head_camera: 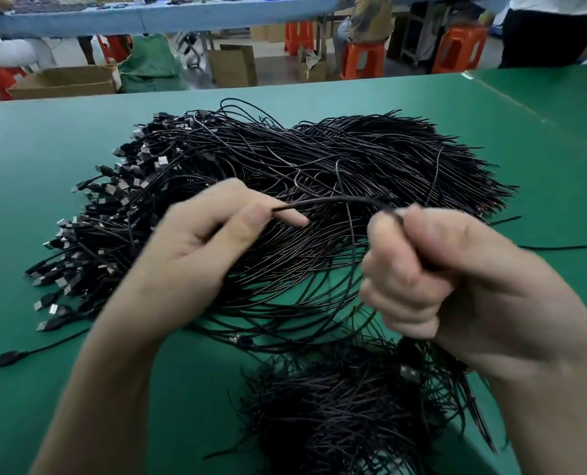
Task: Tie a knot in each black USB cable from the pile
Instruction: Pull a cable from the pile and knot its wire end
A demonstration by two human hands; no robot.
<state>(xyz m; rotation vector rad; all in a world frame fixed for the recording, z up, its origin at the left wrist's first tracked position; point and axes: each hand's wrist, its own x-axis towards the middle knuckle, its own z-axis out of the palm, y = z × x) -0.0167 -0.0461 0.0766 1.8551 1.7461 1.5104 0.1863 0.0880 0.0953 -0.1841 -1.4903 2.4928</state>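
Currently the left hand (196, 248) pinches one end of a black USB cable (336, 199) in thumb and fingers (290, 218). The right hand (439, 279) is fisted round its other part, above the pile (285, 159) on the desk (28, 173). The short pinched tail may slip free, or loose pile strands could snag the knot.

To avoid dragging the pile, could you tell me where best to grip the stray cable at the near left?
I'd pinch the stray cable just behind its plug, coming from the left: that end lies flat and alone on the bare mat, while its wire runs off toward the pile.
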